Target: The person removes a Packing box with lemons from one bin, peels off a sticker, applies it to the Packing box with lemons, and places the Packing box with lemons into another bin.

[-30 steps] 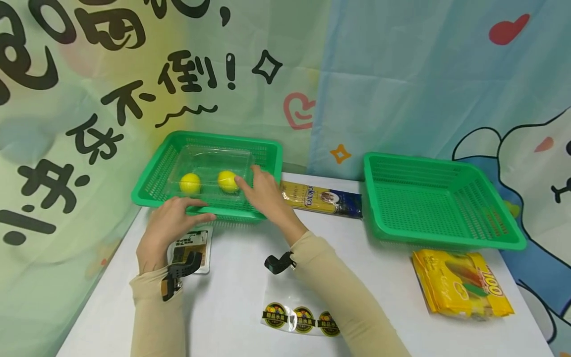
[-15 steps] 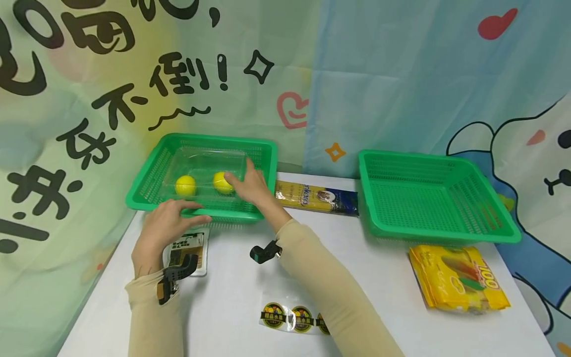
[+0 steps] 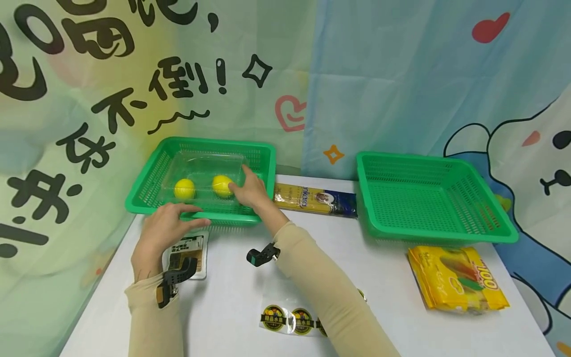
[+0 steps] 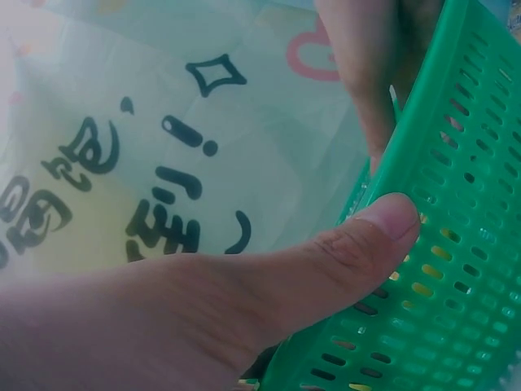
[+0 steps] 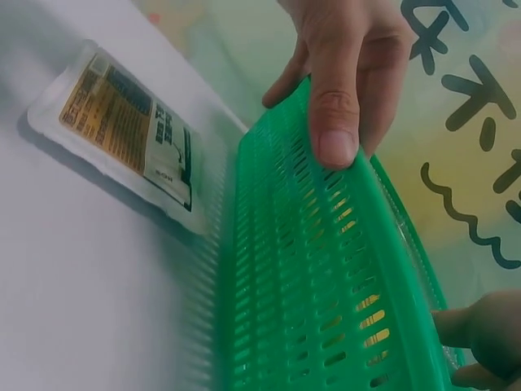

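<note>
In the head view, a clear plastic box (image 3: 202, 171) with two yellow balls (image 3: 185, 189) in it lies inside the left green basket (image 3: 232, 218). My left hand (image 3: 162, 228) grips that basket's front wall near its left corner. The left wrist view has its thumb (image 4: 358, 240) on the outside, just under the rim, while the right wrist view puts its fingers behind the wall. Reaching in over the front rim, my right hand (image 3: 251, 191) pinches the box's right end between thumb and fingers, beside the right-hand ball (image 3: 222, 186).
A second green basket (image 3: 437, 235) stands at the right, a yellow snack bag (image 3: 458, 280) in front of it. Between the baskets lies a pasta packet (image 3: 314, 200). A flat food pouch (image 5: 134, 126) is near the left hand. Round stickers on clear film (image 3: 287, 320) lie by the right forearm.
The head view has shifted slightly. My right hand and forearm have moved a little left at the box's right end; the left hand keeps its hold on the basket.
</note>
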Motion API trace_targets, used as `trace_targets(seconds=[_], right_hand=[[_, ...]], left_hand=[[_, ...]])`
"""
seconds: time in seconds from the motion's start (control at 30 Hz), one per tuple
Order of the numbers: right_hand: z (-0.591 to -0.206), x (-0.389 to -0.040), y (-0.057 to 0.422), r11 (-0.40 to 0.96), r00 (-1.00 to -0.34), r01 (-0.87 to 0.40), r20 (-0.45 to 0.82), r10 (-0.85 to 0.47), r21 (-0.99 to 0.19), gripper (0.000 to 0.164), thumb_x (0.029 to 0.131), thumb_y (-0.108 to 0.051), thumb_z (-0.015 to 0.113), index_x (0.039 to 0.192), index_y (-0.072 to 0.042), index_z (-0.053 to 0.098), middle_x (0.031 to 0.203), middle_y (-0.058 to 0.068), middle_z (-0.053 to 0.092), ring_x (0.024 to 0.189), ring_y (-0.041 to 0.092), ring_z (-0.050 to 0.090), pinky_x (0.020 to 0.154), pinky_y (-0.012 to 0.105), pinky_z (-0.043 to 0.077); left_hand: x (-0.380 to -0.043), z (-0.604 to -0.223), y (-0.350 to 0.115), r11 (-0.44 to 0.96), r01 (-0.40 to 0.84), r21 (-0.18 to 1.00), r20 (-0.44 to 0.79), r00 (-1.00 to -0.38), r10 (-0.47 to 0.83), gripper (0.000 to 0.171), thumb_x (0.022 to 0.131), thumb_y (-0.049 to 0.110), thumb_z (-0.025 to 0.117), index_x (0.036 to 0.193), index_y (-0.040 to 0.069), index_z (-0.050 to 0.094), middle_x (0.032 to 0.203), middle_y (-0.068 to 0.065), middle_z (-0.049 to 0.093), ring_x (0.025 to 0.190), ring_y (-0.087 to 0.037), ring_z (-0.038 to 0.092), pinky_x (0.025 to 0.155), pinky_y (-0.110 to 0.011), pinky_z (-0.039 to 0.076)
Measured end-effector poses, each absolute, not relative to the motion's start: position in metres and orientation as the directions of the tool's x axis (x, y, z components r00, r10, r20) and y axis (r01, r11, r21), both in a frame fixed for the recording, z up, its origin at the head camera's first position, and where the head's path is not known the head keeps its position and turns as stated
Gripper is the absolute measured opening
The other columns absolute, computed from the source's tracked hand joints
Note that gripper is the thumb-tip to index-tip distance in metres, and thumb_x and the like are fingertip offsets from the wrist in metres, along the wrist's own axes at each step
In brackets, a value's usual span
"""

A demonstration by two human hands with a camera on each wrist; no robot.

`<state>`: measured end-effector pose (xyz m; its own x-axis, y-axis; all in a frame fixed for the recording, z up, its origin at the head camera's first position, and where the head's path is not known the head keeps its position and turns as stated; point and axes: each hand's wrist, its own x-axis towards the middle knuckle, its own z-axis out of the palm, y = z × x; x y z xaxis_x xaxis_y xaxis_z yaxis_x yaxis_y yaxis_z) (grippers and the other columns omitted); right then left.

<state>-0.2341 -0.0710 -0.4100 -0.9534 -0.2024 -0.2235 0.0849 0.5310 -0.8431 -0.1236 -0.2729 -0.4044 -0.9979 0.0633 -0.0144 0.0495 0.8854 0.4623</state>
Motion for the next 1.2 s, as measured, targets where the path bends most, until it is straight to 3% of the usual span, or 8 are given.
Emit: trace_targets(seconds=[0.17,0.4,0.67,0.83,0.9,1.0,1.07,1.2], right_hand=[[-0.409,-0.232,-0.070,0.500,-0.961,0.114,-0.223,-0.164,-0.859,0.070,0.105,-0.028,0.065,0.166,-0.021,0.031,0.170,0.012,0.034,0.157,0.035,0.029,0.119,0.052,0.041],[-0.406,-0.226,-0.069,0.430,-0.960,0.184,-0.255,-0.115,-0.884,0.065,0.103,-0.023,0.069,0.162,-0.022,0.041,0.152,0.014,0.049,0.147,0.030,0.037,0.109,0.046,0.050],[-0.402,-0.222,-0.068,0.402,-0.966,0.195,-0.245,-0.079,-0.895,0.060,0.102,-0.020,0.070,0.158,-0.024,0.048,0.149,0.011,0.052,0.137,0.028,0.045,0.103,0.042,0.053],[-0.397,-0.220,-0.063,0.375,-0.968,0.190,-0.237,-0.081,-0.907,0.060,0.102,-0.018,0.068,0.159,-0.022,0.047,0.150,0.014,0.050,0.084,0.023,0.067,0.083,0.033,0.058],[-0.395,-0.219,-0.061,0.356,-0.970,0.184,-0.229,-0.087,-0.916,0.061,0.102,-0.016,0.068,0.159,-0.020,0.046,0.152,0.017,0.049,0.058,0.019,0.063,0.078,0.032,0.060],[-0.392,-0.218,-0.056,0.343,-0.970,0.185,-0.226,-0.085,-0.921,0.062,0.102,-0.016,0.068,0.159,-0.020,0.045,0.154,0.019,0.048,0.046,0.010,0.056,0.086,0.034,0.060],[-0.389,-0.218,-0.053,0.344,-0.971,0.185,-0.225,-0.079,-0.920,0.062,0.102,-0.016,0.068,0.159,-0.020,0.045,0.154,0.018,0.048,0.045,0.009,0.055,0.094,0.037,0.059],[-0.386,-0.216,-0.049,0.363,-0.974,0.188,-0.221,-0.052,-0.913,0.061,0.102,-0.018,0.069,0.158,-0.023,0.047,0.152,0.015,0.052,0.081,0.017,0.064,0.099,0.039,0.057]], left_hand=[[-0.123,-0.404,-0.271,0.888,0.045,0.457,-0.019,-0.998,0.061,0.062,0.089,0.063,0.075,0.129,0.014,0.075,0.138,-0.023,0.067,0.123,-0.048,0.062,0.073,-0.050,0.055],[-0.122,-0.405,-0.271,0.892,0.037,0.450,-0.036,-0.998,0.060,0.062,0.090,0.063,0.073,0.130,0.015,0.075,0.139,-0.023,0.066,0.124,-0.049,0.062,0.079,-0.056,0.055],[-0.122,-0.404,-0.270,0.892,0.036,0.450,-0.033,-0.998,0.057,0.059,0.090,0.060,0.075,0.129,0.015,0.075,0.138,-0.023,0.067,0.124,-0.049,0.061,0.080,-0.057,0.054],[-0.124,-0.403,-0.271,0.894,0.037,0.446,-0.035,-0.998,0.058,0.060,0.090,0.062,0.074,0.129,0.015,0.075,0.140,-0.024,0.065,0.125,-0.049,0.060,0.078,-0.056,0.054],[-0.124,-0.403,-0.272,0.896,0.038,0.443,-0.034,-0.998,0.059,0.062,0.090,0.062,0.074,0.130,0.015,0.075,0.140,-0.024,0.065,0.124,-0.050,0.061,0.078,-0.055,0.054],[-0.124,-0.403,-0.271,0.897,0.037,0.440,-0.041,-0.997,0.061,0.064,0.090,0.064,0.073,0.131,0.015,0.074,0.140,-0.025,0.065,0.124,-0.050,0.061,0.079,-0.056,0.055],[-0.124,-0.402,-0.271,0.898,0.037,0.439,-0.044,-0.997,0.063,0.065,0.090,0.064,0.072,0.132,0.015,0.074,0.140,-0.024,0.065,0.124,-0.051,0.061,0.079,-0.056,0.055],[-0.124,-0.403,-0.270,0.896,0.038,0.443,-0.044,-0.997,0.064,0.066,0.090,0.066,0.072,0.132,0.015,0.074,0.140,-0.024,0.065,0.124,-0.051,0.060,0.079,-0.055,0.055]])
